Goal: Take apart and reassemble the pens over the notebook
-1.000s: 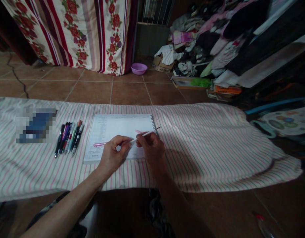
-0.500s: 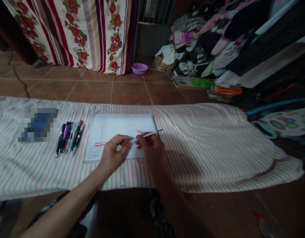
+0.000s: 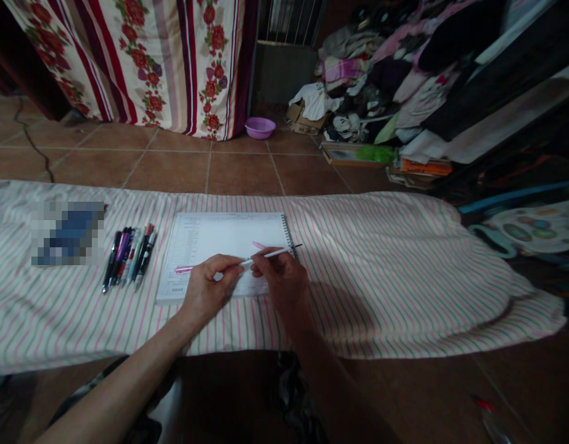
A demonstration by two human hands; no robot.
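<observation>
A slim white pen refill (image 3: 279,251) with a thin dark end pointing right is held level above a spiral notebook (image 3: 229,231). My left hand (image 3: 212,280) pinches its left end between thumb and fingers. Farther along it, my right hand (image 3: 284,274) grips the middle, with the dark end sticking out past the fingers. A pink pen part (image 3: 183,269) lies on the notebook just left of my left hand, partly hidden by it. Beyond my right fingers shows another pink piece (image 3: 258,245), its lower end covered.
Several pens (image 3: 129,256) lie in a row on the striped cloth (image 3: 395,271), left of the notebook. A blurred-out blue object (image 3: 69,234) is at far left. On the tiled floor behind stand a purple basin (image 3: 260,127) and heaped clothes (image 3: 372,80).
The refill's dark end has dipped slightly and the refill lies a little flatter. My fingers have shifted slightly on it; the notebook and pens stay put.
</observation>
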